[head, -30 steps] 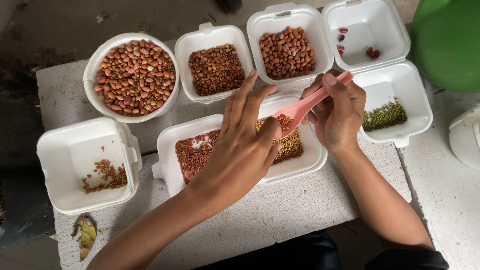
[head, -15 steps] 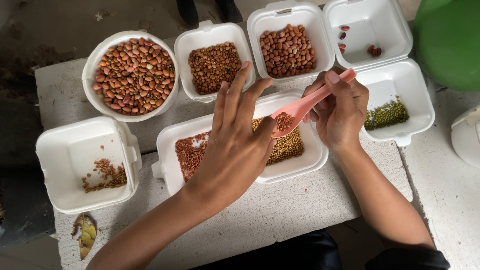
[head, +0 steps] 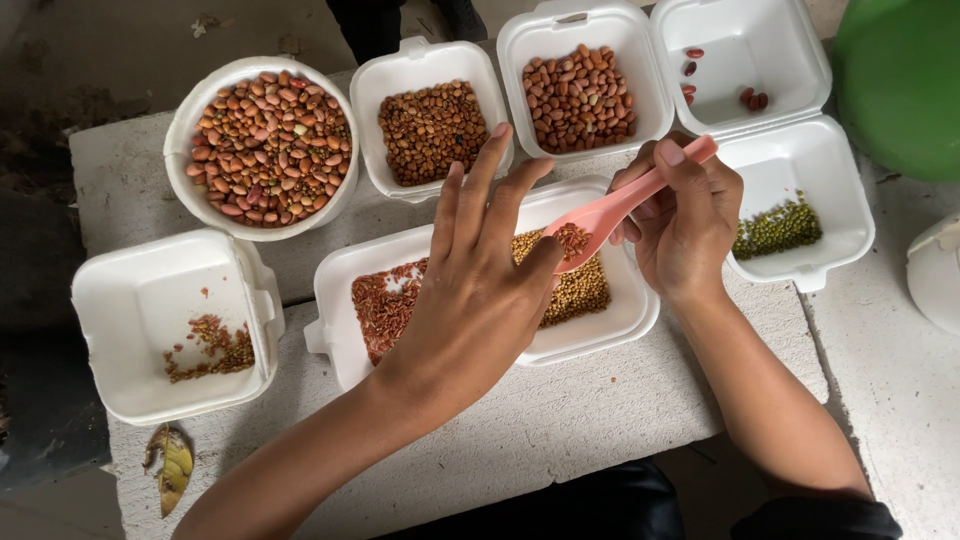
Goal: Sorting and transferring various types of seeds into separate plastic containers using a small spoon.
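Observation:
My right hand (head: 682,222) grips a pink plastic spoon (head: 608,214) whose bowl carries a few reddish grains. It hovers over the middle white foam tray (head: 337,296), which holds reddish-brown grains on its left and tan seeds (head: 583,288) on its right. My left hand (head: 478,290) is spread flat over that tray with fingers apart, holding nothing; its thumb tip is right next to the spoon's bowl.
Along the back stand a round white bowl of mixed beans (head: 268,145), a foam tray of small brown seeds (head: 430,128), a tray of pinkish beans (head: 583,95) and a hinged box with green mung beans (head: 779,227). A foam box (head: 177,325) sits left. A green object (head: 900,80) is top right.
My left hand has slid a little forward over the middle tray and its fingers have spread wider. The spoon hand has barely moved.

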